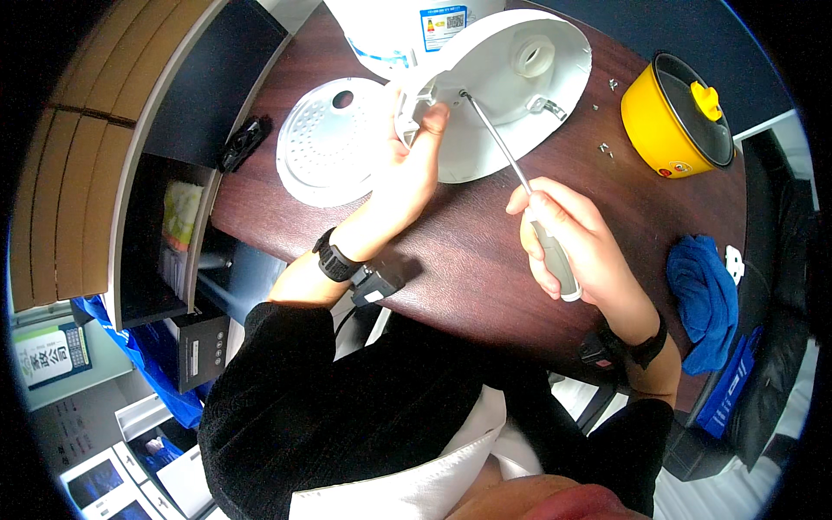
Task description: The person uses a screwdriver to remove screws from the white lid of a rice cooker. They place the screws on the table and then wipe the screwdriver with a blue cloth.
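My right hand (579,236) is wrapped round the grey-green handle of a screwdriver (503,146). The screwdriver's long metal shaft slants up and left, its tip touching the inside of a white dome-shaped plastic cover (494,143) near a small hole or screw. The cover is tilted with its hollow side facing me. My left hand (414,169) grips the cover's left edge beside a white bracket-like part (414,108), thumb on top. Behind the cover stands a white appliance body (373,22) with a blue label. A white perforated round plate (316,152) lies just left of my left hand.
Several small screws (606,150) lie right of the cover on the dark wooden table (459,260). A yellow pot (652,121) stands at the far right, with a blue cloth (704,299) nearer me. A black object (244,145) sits at the left table edge, beside shelves.
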`<state>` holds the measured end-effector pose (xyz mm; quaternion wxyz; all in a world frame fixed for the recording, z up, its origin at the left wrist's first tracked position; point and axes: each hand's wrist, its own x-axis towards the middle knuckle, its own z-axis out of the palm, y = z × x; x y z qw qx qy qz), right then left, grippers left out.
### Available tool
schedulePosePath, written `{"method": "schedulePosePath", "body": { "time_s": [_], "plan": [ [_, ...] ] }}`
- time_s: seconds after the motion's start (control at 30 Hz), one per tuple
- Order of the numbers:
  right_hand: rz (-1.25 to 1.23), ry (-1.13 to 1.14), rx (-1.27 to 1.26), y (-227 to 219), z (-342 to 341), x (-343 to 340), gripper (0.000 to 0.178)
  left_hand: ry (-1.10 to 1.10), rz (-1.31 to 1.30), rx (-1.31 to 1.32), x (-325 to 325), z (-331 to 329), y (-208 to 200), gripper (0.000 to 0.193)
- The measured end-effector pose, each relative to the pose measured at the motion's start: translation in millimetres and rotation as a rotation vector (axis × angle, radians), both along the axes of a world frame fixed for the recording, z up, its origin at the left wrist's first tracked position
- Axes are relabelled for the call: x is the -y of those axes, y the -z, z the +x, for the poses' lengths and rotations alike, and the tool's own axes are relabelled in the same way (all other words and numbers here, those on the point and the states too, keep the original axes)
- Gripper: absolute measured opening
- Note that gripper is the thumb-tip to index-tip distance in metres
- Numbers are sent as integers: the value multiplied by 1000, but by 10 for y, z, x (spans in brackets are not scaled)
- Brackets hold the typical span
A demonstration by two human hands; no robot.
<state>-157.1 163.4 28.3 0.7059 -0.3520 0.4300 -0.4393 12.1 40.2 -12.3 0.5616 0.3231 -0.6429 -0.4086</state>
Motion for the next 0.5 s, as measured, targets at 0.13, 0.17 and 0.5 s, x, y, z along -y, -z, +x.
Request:
{"method": "schedulePosePath", "body": {
  "time_s": [0.13, 0.17, 0.5],
  "plan": [
    [-16, 1, -31, 11, 8, 1, 25, -3, -26, 36, 14, 7, 4, 30],
    [-20, 2, -41, 11, 6, -2, 25, 0, -25, 38, 14, 7, 7, 30],
    [-493, 149, -779, 62, -30, 5, 18, 21, -108, 86, 5, 1, -22, 28]
  ]
}}
